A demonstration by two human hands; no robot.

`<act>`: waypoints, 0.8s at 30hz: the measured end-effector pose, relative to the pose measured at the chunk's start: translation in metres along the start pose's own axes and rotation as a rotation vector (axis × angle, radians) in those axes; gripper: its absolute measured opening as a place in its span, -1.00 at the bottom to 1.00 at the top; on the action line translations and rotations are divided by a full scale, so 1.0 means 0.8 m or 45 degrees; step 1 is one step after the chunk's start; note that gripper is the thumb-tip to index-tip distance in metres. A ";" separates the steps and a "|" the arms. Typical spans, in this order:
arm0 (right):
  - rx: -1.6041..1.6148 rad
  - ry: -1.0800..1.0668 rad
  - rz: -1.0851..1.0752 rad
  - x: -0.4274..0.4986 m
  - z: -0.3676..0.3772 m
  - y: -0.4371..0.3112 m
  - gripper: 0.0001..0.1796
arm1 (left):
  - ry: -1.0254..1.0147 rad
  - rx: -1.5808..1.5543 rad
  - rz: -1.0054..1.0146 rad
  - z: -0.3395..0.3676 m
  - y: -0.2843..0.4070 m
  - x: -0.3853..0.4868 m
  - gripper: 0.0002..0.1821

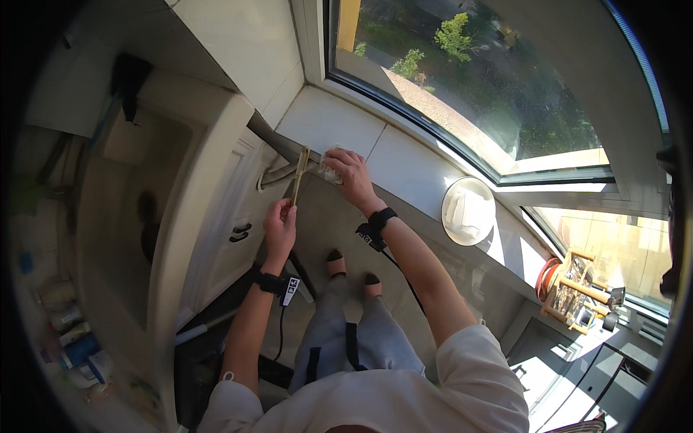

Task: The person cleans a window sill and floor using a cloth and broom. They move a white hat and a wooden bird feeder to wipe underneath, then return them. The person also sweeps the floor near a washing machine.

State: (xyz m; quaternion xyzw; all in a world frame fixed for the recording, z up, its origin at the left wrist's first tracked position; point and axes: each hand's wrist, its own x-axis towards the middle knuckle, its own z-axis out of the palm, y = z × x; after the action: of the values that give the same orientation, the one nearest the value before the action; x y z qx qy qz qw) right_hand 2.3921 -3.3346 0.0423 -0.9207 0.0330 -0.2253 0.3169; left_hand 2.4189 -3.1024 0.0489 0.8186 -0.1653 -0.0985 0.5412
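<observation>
Below the tiled window ledge, my left hand [280,222] grips the lower end of a thin yellowish stick-like tool [300,173], which points up and away from me. My right hand [350,176] is at the ledge's edge, its fingers closed on a crumpled whitish cloth or wipe [328,165]. The tool's upper end is just left of the cloth; whether they touch I cannot tell. Behind the tool, a grey hose [281,174] runs from a round opening in the white cabinet. Both wrists wear black straps with cables.
On the ledge [400,157] stands a round bowl [468,211] with white folded material in it. Farther right is a wooden rack [574,292]. An open window [460,81] is ahead. A sink basin [157,178] over the white cabinet [233,200] and several bottles [81,352] are at left.
</observation>
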 end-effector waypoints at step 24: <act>0.046 0.878 1.143 -0.430 -0.329 0.027 -0.69 | -0.252 0.596 0.763 0.178 0.131 0.024 -0.47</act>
State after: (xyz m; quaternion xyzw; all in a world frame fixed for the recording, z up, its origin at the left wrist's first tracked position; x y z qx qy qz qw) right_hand 1.9711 -3.4317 0.0777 -0.6841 0.5190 -0.3566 0.3681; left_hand 2.3714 -3.2690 0.0891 0.8218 -0.4665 0.0258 0.3260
